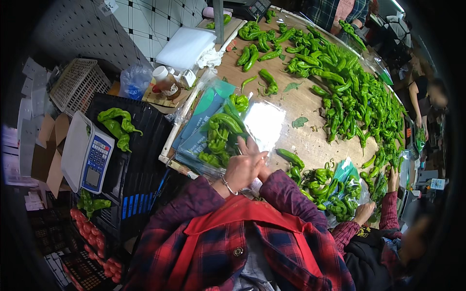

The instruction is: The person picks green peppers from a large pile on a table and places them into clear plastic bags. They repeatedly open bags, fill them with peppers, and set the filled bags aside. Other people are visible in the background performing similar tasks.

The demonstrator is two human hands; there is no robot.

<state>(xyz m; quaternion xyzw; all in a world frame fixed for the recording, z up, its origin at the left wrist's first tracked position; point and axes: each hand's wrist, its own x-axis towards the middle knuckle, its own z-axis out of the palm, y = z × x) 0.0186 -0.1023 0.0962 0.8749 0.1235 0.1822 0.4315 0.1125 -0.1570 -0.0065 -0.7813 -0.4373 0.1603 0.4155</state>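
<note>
My left hand, with a metal bangle at the wrist, lies across my right hand at the near edge of the wooden table. The two overlap beside a clear plastic bag holding several long green peppers. Fingers touch the bag's side; whether they grip its film is hidden. Under the bag lies a stack of flat printed plastic bags. A bright white sheet-like patch shines just beyond my hands. A large heap of loose green peppers covers the table's far right side.
On my left, a digital scale stands by black crates with peppers on top. A bottle and white foam sheets are beyond the table's white rim. At right, a co-worker's hands handle bagged peppers.
</note>
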